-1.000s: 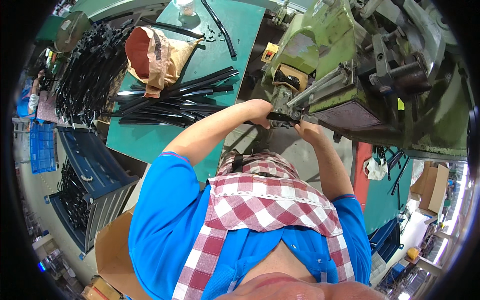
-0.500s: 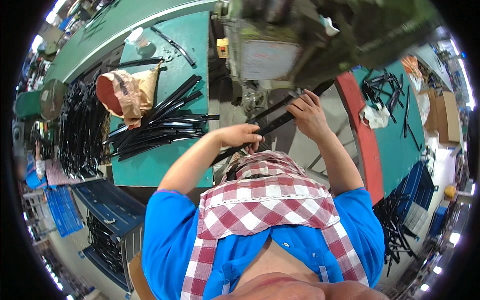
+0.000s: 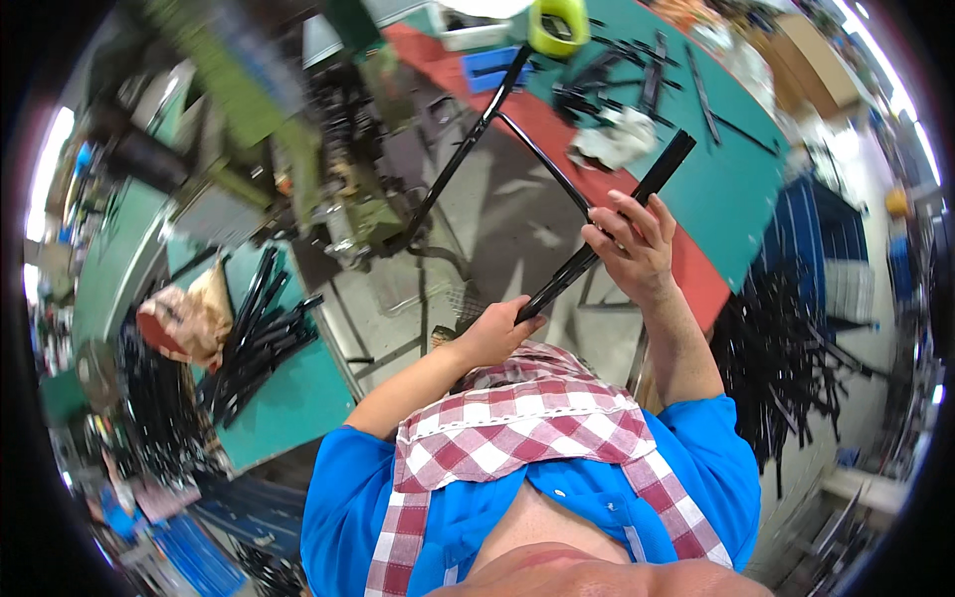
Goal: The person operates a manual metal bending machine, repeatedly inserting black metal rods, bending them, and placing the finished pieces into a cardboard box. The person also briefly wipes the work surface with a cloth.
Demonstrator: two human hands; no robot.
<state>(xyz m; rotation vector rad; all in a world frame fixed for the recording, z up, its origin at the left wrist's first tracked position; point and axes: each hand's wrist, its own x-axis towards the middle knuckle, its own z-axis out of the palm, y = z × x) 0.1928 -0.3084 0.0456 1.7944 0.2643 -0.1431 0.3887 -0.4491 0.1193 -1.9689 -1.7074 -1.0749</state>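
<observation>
Holding: left hand (image 3: 497, 333) closed around the lower end of a black bar (image 3: 565, 277), knuckles up, in front of the apron (image 3: 522, 428);
Left forearm: slants up and rightward from the blue sleeve, low across the body;
Right hand (image 3: 637, 249): farther up the same bar and touching it; fingers half bent and fanned apart; whether they close fully around it I cannot tell;
Right forearm: rises steeply, leaning a little left, elbow bent;
Black bar: tilted, running from the left hand up and right past the right hand; its upper end shows against the right-hand green desk (image 3: 731, 199) with the red edge strip (image 3: 702, 289);
On that desk: white cloth (image 3: 614, 141), near the bar's upper end;
Left-hand desk (image 3: 288, 393): heaped black bars (image 3: 264, 343) beside a paper bag (image 3: 184, 320)
</observation>
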